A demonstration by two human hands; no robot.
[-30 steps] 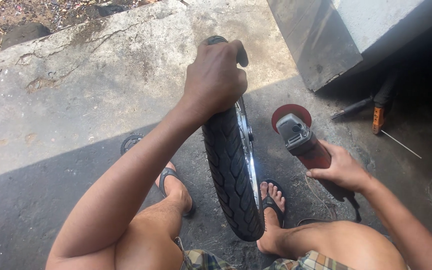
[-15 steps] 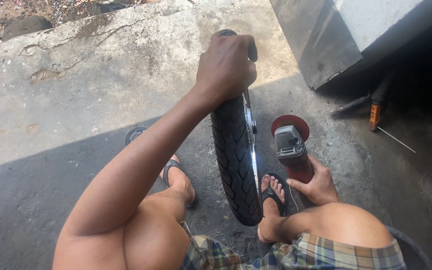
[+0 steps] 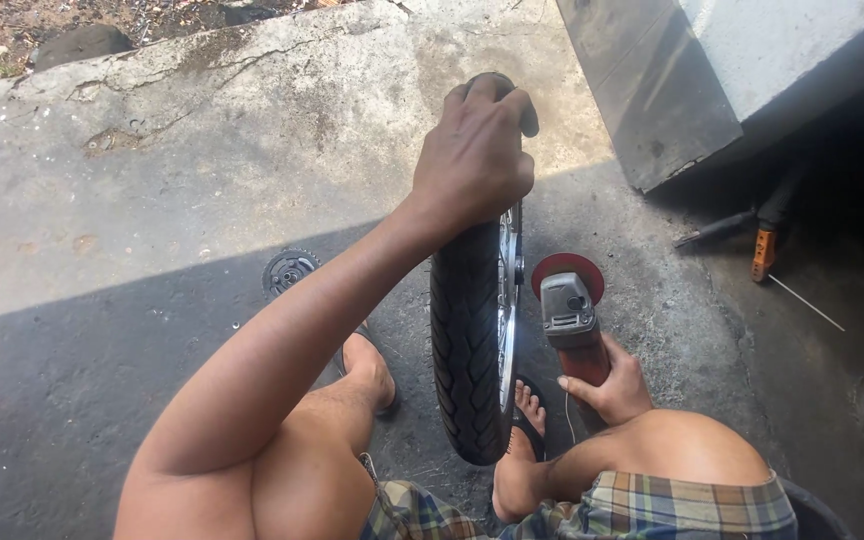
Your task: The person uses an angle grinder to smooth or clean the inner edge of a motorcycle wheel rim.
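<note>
My left hand [image 3: 472,160] grips the top of a black motorcycle tyre [image 3: 464,340] that stands upright on its shiny rim [image 3: 508,300] between my feet. My right hand [image 3: 607,385] holds the red body of an angle grinder [image 3: 570,310]. The grinder's red disc [image 3: 567,270] sits close beside the rim on the tyre's right side. My right knee hides part of the right arm.
A black chain sprocket [image 3: 287,270] lies on the cracked concrete floor [image 3: 152,200] left of my left foot. A grey metal panel [image 3: 652,90] leans at the upper right. In the shadow to the right lie an orange-handled screwdriver [image 3: 764,255] and a thin rod [image 3: 807,303].
The right hand has drawn the grinder in closer to the wheel rim. The left hand keeps its hold on the tyre's top, and the view has shifted slightly.
</note>
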